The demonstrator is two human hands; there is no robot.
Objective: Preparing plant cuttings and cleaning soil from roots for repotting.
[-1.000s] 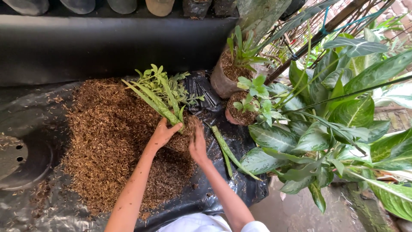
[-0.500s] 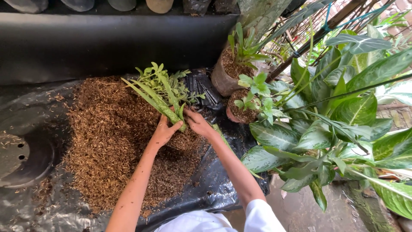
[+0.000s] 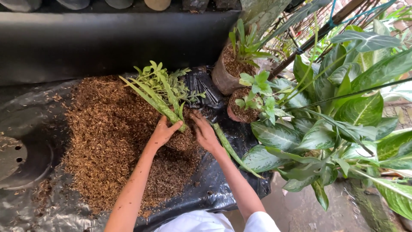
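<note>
Black plastic sheet (image 3: 34, 103) covers the ground, carrying a brown husk heap (image 3: 107, 133) under both hands. Left hand (image 3: 162, 133) grips the green plant (image 3: 161, 92) at its base; right hand (image 3: 205, 133), fingers spread, presses husk just beside. Potted plants (image 3: 244, 103) stand beyond the right hand.

- Left of the left hand (image 3: 163, 132), the brown husk heap (image 3: 107, 129) lies low and open.
- Right of the right hand (image 3: 205, 132), two potted plants (image 3: 244, 107) and broad variegated leaves (image 3: 326, 129) crowd close.
- Behind, a dark wall (image 3: 107, 43) blocks the way.
- A leafy cutting (image 3: 161, 92) rises between the hands.
</note>
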